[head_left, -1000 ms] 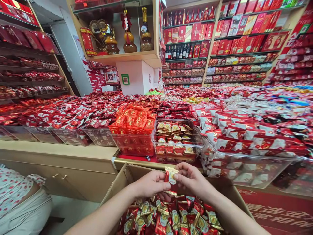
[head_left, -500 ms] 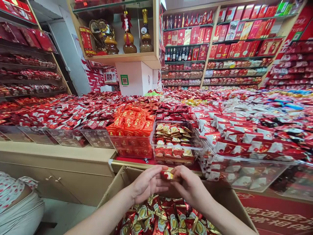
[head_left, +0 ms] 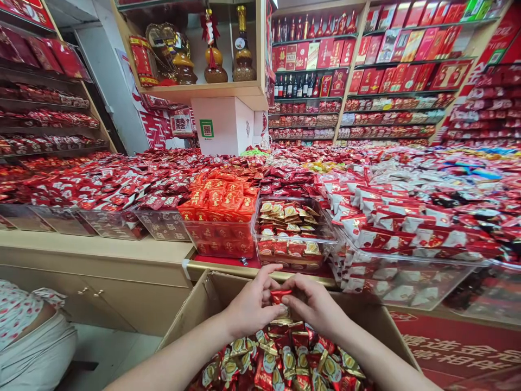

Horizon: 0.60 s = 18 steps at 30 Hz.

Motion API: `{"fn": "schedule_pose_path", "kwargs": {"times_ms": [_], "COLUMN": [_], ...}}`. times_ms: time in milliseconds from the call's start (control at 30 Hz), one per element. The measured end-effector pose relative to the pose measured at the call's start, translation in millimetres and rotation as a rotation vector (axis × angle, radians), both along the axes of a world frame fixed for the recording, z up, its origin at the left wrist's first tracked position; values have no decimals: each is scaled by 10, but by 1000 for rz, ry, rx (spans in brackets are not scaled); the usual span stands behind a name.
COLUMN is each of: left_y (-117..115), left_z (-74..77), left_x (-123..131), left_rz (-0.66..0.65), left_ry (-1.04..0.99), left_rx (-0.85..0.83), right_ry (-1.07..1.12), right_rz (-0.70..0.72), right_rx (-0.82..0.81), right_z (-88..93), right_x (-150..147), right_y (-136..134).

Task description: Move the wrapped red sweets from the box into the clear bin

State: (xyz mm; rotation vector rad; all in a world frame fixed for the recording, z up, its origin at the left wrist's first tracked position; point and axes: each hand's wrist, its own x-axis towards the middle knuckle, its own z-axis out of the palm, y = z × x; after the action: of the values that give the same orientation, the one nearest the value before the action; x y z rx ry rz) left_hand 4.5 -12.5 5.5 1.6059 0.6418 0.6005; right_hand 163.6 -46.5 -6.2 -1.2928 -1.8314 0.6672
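Over an open cardboard box point(head_left: 191, 309), my two hands meet at a small red wrapped candy point(head_left: 280, 295). My right hand point(head_left: 315, 301) pinches its right side between thumb and fingers. My left hand point(head_left: 254, 304) holds the other side, thumb below and fingers curled behind, the index finger stretched forward. Part of the wrapper is hidden by the fingers. Below them, the box holds many red and gold wrapped candies point(head_left: 268, 366) with a yellow fruit picture.
Beyond the box stands a clear bin point(head_left: 295, 239) of similar candies. Left of it is a bin of orange-red packets point(head_left: 220, 239), right of it one of red and white packets point(head_left: 391, 271). A person in pale clothes point(head_left: 36, 347) is at lower left, by the cabinet point(head_left: 122, 293).
My left hand has closed in on the candy and its thumb now reaches it. The candy has turned and sits slightly lower. The view has shifted a little.
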Motion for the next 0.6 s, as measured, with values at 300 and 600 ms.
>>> {"fn": "schedule_pose_path", "kwargs": {"times_ms": [300, 600], "left_y": [470, 543], "left_z": [-9, -138], "left_x": [-257, -271], "left_rz": [369, 328], "left_ry": [232, 322], "left_rx": [434, 509], "right_ry": [-311, -1028], "right_rz": [-295, -268], "right_rx": [514, 5], "right_z": [916, 1340], "right_x": [252, 420], "right_y": [-77, 760]}}
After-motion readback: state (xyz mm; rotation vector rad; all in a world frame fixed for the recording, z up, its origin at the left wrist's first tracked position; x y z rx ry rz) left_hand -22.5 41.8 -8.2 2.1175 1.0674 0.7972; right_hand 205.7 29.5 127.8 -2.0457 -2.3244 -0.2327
